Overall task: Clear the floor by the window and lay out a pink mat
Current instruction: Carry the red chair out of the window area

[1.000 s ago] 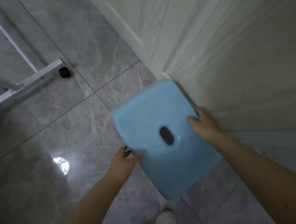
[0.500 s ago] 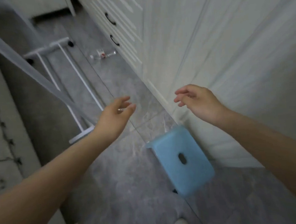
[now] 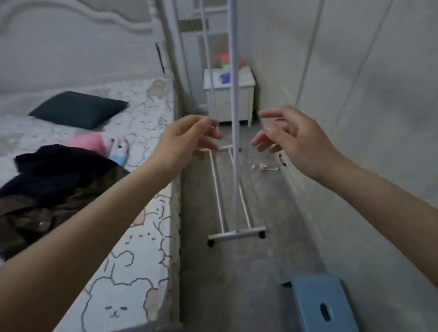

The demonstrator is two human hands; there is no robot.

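**Ana:** Where are we on the job right now?

**Me:** Early, I'd judge. Both arms are stretched out over the strip of grey floor (image 3: 236, 281) between the bed (image 3: 130, 249) and the wardrobe (image 3: 364, 103). My left hand (image 3: 185, 139) has loose, slightly curled fingers and nothing in it. Right hand (image 3: 288, 135), same story: fingers spread, empty.

**Ana:** What are they aimed at?

**Me:** The white clothes rack (image 3: 234, 164) stands on its castors in the middle of the aisle, and its near upright pole runs right between my two hands. No contact yet. I read that as the next piece to shift, but that's my call, not a fact.

**Ana:** Anything already out of the way?

**Me:** The blue stool (image 3: 324, 311) sits at the bottom right, tight against the wardrobe, off the main walkway. So that one looks parked.

**Ana:** What's left on the floor?

**Me:** Beyond the rack there's a small clear bottle (image 3: 263, 167) lying near the wardrobe base, and a white nightstand (image 3: 230, 97) at the far end.

**Ana:** And the pink mat?

**Me:** Not in view as a mat. There's something pink on the bed (image 3: 89, 142) beside a dark pile of clothes (image 3: 48, 190), but I can't tell what it is. No window in shot either. Laying out is all still ahead.
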